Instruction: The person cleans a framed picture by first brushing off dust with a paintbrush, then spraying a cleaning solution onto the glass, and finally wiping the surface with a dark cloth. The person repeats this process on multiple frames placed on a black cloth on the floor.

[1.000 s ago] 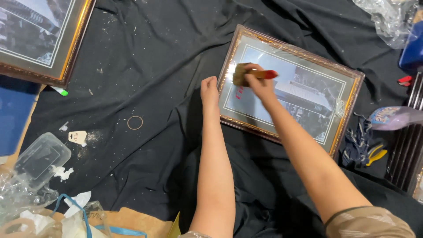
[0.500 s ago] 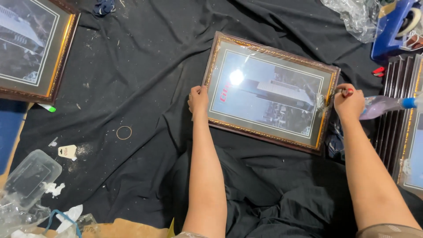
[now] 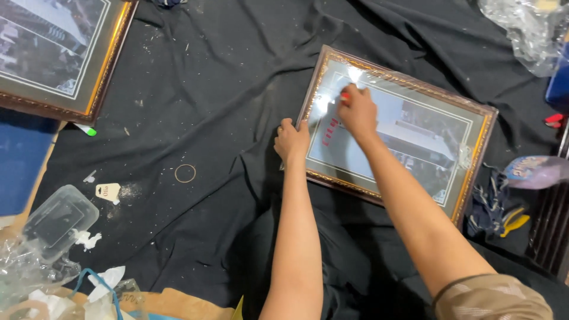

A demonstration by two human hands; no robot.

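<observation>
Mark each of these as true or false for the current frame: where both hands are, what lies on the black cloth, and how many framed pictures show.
1. The left hand rests at the left edge of the framed picture. True.
2. The right hand lies on the cloth away from that frame. False: it is on the frame's glass, near the upper left corner.
3. A thin ring lies on the black cloth left of the hands. True.
4. Only one framed picture is in view. False: a second framed picture lies at the top left.
5. A clear plastic container sits at the lower left. True.
</observation>
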